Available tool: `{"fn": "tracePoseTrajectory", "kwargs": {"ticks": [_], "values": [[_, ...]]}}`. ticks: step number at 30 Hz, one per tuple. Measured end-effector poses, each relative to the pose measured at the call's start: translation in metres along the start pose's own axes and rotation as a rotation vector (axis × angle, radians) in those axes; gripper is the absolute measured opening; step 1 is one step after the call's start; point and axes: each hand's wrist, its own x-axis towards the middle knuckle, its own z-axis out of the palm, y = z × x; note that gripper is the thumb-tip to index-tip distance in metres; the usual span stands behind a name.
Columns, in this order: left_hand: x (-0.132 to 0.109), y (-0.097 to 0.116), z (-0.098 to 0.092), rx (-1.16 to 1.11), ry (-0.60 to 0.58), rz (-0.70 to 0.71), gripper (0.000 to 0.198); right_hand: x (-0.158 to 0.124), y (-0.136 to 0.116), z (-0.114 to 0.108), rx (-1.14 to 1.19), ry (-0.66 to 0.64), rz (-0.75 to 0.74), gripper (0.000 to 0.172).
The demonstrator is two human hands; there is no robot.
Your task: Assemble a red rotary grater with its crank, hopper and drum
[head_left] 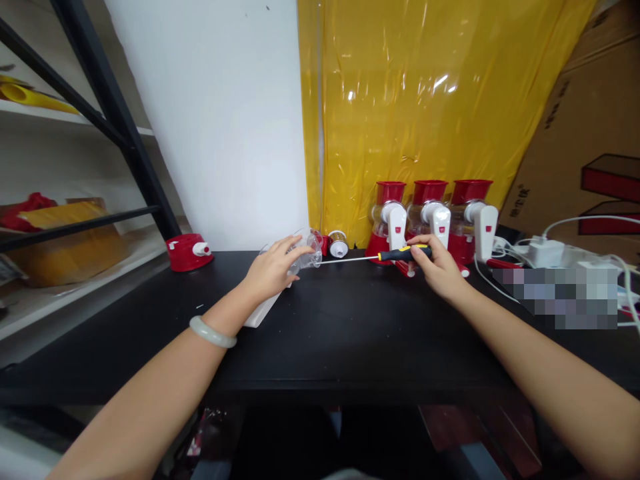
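My left hand (pixel 273 270) is wrapped over a clear glass jug (pixel 306 248) lying on its side on the black table (pixel 350 327), with the jug's white handle (pixel 260 312) sticking out under my wrist. My right hand (pixel 437 265) grips the black-and-yellow handle of a long screwdriver (pixel 395 255). The thin shaft points left and its tip reaches the jug's mouth. A small metal and red part (pixel 339 244) lies just behind the jug.
Three assembled jugs with red tops and white handles (pixel 433 217) stand in a row behind my right hand. A red lid (pixel 189 253) sits at the table's left. White cables and a charger (pixel 545 252) lie at the right. Yellow plastic sheet, cardboard boxes and shelving surround the table.
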Motion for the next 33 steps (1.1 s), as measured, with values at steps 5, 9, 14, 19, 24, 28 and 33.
{"fn": "tracePoseTrajectory", "kwargs": {"ticks": [5,9,14,19,24,28,33], "values": [[0.0,-0.0011,0.0019,0.005,0.014,0.013,0.061,-0.0006,0.0017,0.001,0.035,0.014,-0.018,0.04],[0.0001,-0.0015,0.0025,0.008,0.024,0.019,0.062,-0.0001,0.0047,-0.0004,-0.029,0.05,-0.096,0.043],[-0.0002,-0.0014,0.0029,0.001,0.037,0.03,0.062,0.0005,0.0017,-0.0019,-0.061,0.007,-0.034,0.034],[-0.0001,-0.002,0.0037,0.022,0.05,0.048,0.06,0.0012,0.003,-0.0018,-0.071,0.039,-0.081,0.033],[0.0004,-0.0043,0.0055,0.052,0.059,0.077,0.059,0.0017,0.0058,-0.0025,-0.084,0.033,-0.132,0.037],[0.0004,-0.0049,0.0064,0.054,0.065,0.087,0.058,0.0004,0.0003,-0.002,-0.092,0.038,-0.079,0.034],[-0.0001,-0.0034,0.0053,0.047,0.072,0.085,0.058,-0.0005,-0.0026,-0.0007,-0.05,0.006,-0.02,0.033]]}}
